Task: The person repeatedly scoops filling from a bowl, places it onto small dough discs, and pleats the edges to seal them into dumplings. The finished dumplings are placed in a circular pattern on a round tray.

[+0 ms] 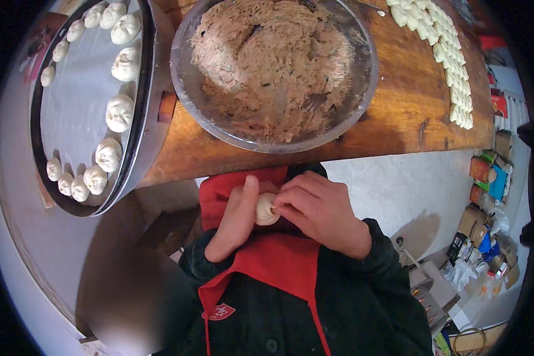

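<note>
A pleated, filled dough bun (265, 210) sits between my two hands, in front of the red apron (276, 267). My left hand (242, 213) cups it from the left side, thumb upright along the dough. With thumb and fingertips, my right hand (318, 209) pinches the gathered top of the bun. Just beyond my hands, on the wooden table (409, 111), stands a large clear bowl (267, 146) of minced filling (276, 66). Small flattened dough pieces (456, 75) lie in overlapping rows at the table's right.
At the left stands a round metal steamer tray (153, 89) with a mesh liner (84, 89); several pleated buns (119, 113) ring its edge. A blurred round shape (135, 302) fills the lower left. Boxes and bags (476, 236) are piled along the right wall.
</note>
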{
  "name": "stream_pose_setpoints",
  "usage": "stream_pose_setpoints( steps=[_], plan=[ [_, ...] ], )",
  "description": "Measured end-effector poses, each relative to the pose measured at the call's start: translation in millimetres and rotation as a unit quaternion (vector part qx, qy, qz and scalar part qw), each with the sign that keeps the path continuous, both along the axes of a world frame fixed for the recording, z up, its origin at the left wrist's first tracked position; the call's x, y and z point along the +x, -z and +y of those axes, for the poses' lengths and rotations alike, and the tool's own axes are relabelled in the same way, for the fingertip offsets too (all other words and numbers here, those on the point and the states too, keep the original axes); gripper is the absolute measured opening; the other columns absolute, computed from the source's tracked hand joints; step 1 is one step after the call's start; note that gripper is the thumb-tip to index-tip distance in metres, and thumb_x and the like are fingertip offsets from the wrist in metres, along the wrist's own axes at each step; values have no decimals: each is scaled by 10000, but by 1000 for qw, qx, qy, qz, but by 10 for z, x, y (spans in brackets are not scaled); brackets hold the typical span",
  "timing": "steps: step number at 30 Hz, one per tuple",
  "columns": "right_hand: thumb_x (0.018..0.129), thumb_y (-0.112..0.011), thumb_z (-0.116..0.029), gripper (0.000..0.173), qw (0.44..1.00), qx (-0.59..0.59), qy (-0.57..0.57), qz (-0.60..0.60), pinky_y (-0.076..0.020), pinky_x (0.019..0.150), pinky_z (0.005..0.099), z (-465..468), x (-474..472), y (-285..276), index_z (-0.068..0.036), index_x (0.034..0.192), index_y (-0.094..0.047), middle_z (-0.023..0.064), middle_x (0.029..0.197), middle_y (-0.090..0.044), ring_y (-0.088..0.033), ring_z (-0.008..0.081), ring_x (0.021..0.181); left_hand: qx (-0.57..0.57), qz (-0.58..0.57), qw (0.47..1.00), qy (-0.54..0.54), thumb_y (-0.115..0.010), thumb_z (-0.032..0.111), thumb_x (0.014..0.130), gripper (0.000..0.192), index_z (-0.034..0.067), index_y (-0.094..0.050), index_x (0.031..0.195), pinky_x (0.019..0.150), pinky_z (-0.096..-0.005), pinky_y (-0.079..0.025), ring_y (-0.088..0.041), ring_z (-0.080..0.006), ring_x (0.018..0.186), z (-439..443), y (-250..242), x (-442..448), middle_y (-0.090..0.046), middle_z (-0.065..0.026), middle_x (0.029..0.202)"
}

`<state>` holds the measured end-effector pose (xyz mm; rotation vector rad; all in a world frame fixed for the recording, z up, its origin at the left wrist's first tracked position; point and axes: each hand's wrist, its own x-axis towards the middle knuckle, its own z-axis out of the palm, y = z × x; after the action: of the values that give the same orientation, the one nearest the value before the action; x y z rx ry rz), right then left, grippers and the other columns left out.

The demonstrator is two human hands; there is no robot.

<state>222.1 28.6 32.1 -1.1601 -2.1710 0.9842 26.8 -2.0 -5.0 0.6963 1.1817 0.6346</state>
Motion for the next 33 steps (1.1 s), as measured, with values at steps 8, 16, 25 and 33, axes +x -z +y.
stream_pose_setpoints(
  steps=[8,16,25,33],
  plan=[
    [765,-846,-103,218,999,28,-9,16,-557,639,361,12,-30,-63,-118,925,-700,28,934,-697,-675,252,787,61,3,997,50,-197,501,1163,717,15,-684,962,775,-332,-496,-614,-167,826,-27,-89,-65,-684,-62,900],
    [743,-855,-115,248,997,72,-16,2,-555,644,345,-27,-135,-124,-113,935,-699,26,956,-691,-670,251,790,4,16,1000,21,-178,582,1142,825,16,-701,845,739,-330,-503,-623,-181,747,31,-165,-40,-682,-57,775],
    [844,-794,-70,97,986,-74,34,143,-553,680,368,-68,-73,-348,-47,856,-701,94,877,-719,-687,293,776,-40,-157,986,-26,-192,593,1140,837,12,-771,971,713,-293,-518,-655,-140,717,-26,273,-198,-710,-58,761],
    [919,-694,-24,79,958,-5,287,-8,-501,678,322,-50,728,613,-19,844,-670,90,780,-670,-629,200,722,112,-139,982,-63,-587,328,1058,468,35,-571,1422,994,-354,-520,-659,-199,1114,-210,-207,-799,-690,-94,1205]
  ],
)
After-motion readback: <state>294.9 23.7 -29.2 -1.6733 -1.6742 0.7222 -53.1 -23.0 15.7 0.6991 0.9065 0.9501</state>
